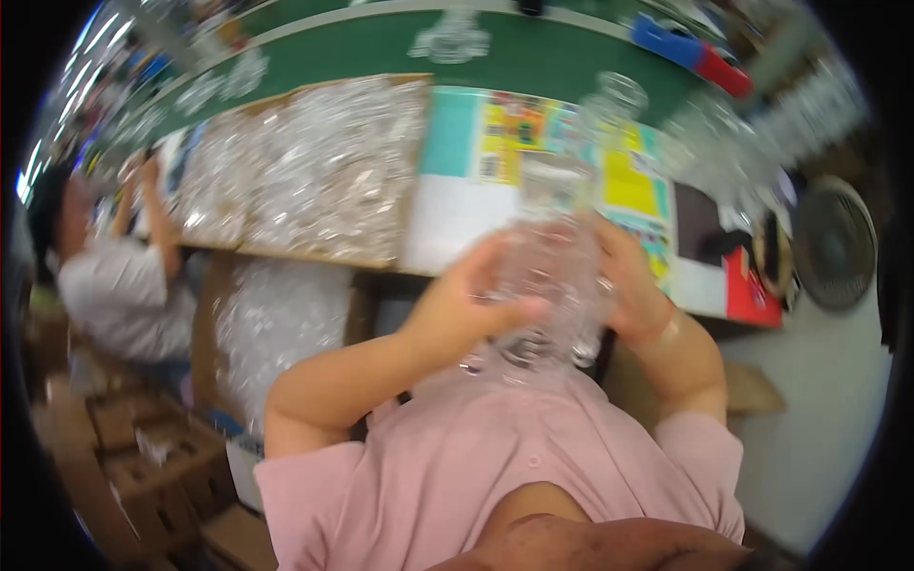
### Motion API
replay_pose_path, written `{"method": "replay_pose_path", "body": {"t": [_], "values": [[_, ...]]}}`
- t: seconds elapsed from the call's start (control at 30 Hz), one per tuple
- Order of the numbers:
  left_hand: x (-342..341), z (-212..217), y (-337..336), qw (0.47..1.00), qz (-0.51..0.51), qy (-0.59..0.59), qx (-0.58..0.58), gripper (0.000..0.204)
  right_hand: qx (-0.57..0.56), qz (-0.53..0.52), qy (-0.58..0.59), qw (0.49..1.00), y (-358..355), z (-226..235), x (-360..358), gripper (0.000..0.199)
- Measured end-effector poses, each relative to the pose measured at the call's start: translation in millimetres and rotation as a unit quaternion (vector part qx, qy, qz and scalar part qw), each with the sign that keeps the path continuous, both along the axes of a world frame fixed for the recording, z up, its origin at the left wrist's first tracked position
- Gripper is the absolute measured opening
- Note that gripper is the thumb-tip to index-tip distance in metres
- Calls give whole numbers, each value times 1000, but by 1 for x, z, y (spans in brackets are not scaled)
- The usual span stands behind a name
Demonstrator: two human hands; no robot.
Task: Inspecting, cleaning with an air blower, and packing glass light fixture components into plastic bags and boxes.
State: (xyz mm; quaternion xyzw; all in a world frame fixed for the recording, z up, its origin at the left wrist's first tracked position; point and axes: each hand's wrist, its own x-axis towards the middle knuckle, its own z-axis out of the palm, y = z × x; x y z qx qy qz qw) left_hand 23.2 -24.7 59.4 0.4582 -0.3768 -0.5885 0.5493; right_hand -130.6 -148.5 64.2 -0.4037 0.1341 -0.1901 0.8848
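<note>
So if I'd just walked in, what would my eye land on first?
Probably the clear vessel at the centre, held between the left hand and right hand. Next, the broad spread of shiny, see-through pieces at upper left. The round, dark fan stands out at far right.

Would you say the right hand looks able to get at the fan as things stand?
Probably not: the right hand is occupied, holding the clear vessel together with the left hand, and the fan stands well off to the right.

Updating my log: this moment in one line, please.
left hand: holding clear container; right hand: holding same container; cardboard box: further left
</note>
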Motion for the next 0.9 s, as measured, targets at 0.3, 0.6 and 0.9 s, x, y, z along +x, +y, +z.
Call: {"method": "replay_pose_path", "body": {"t": [0.3, 0.6, 0.9], "values": [[-11, -3, -5, 983, -26, 148, -103, 89, 101, 9, 32, 994, -8, -4, -2, 58], [-17, -8, 5, 989, -35, 89, -113, 103, -77, -31, 76, 994, 7, 18, -22, 48], [-16, -10, 14, 991, -26, 103, -85, 93, 61, -30, 45, 997, 16, 15, -19, 46]]}}
